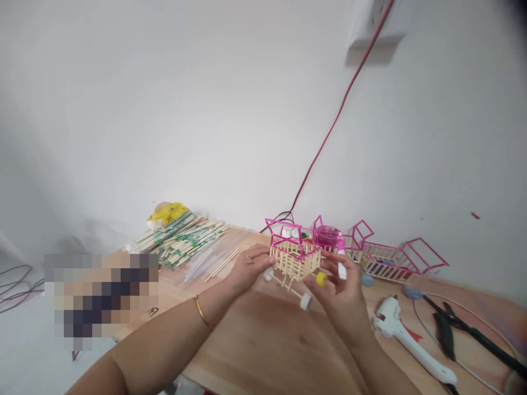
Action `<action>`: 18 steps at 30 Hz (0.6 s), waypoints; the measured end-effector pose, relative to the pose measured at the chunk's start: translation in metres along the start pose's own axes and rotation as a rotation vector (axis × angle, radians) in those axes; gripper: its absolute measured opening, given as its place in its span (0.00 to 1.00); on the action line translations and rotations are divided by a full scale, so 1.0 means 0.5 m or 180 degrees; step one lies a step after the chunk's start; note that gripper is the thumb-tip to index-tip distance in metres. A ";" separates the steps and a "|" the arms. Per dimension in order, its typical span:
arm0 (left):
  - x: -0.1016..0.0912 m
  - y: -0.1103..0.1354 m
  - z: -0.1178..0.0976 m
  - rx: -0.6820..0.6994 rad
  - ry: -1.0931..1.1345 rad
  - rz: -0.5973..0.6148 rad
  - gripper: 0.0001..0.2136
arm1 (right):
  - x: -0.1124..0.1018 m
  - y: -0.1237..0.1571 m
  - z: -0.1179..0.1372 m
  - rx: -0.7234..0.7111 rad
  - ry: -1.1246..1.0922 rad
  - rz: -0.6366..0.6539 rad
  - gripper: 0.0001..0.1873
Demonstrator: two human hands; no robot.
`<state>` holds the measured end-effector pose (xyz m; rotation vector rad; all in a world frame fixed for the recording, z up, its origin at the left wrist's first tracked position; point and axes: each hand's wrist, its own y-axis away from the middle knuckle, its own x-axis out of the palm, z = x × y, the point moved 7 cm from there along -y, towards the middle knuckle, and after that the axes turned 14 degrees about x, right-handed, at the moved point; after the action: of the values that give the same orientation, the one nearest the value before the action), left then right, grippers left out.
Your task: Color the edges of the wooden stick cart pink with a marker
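My left hand [247, 270] grips the left side of a small cart model [295, 258] built of pale sticks with pink rims, held just above the wooden table [263, 340]. The cart has bottle-cap wheels, one white [305, 301] and one yellow [320, 279], on thin axles. My right hand [340, 291] is closed around a pink and white marker [341, 255], which stands upright beside the cart's right edge. A gold bangle is on my left wrist.
Bundles of wrapped chopsticks [181, 238] lie at the back left. Other pink-rimmed stick carts [391, 260] stand at the back right. A white glue gun [405, 334] and black pliers [447, 332] lie at the right. A red and black cable [329, 137] runs up the wall.
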<state>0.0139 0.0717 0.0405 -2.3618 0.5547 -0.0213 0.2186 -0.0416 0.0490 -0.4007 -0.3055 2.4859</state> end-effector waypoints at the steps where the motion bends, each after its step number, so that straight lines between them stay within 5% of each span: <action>1: -0.002 0.001 0.003 0.0006 -0.0054 -0.0041 0.20 | 0.001 0.000 -0.002 0.0024 0.0056 -0.0045 0.36; 9: 0.015 0.002 -0.021 0.0012 -0.0153 0.0313 0.27 | 0.014 0.015 0.008 -0.0483 0.0599 -0.0351 0.31; 13: 0.020 0.008 -0.015 -0.0258 0.0343 0.0087 0.39 | 0.028 0.033 0.026 -0.1092 0.0936 -0.0310 0.25; 18: 0.017 0.013 0.000 -0.0324 0.0489 -0.0162 0.40 | 0.038 0.044 0.046 -0.1624 0.1190 -0.0265 0.18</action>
<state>0.0193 0.0639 0.0352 -2.4872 0.5811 -0.2036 0.1843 -0.0508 0.0595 -1.0201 -0.7820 2.1705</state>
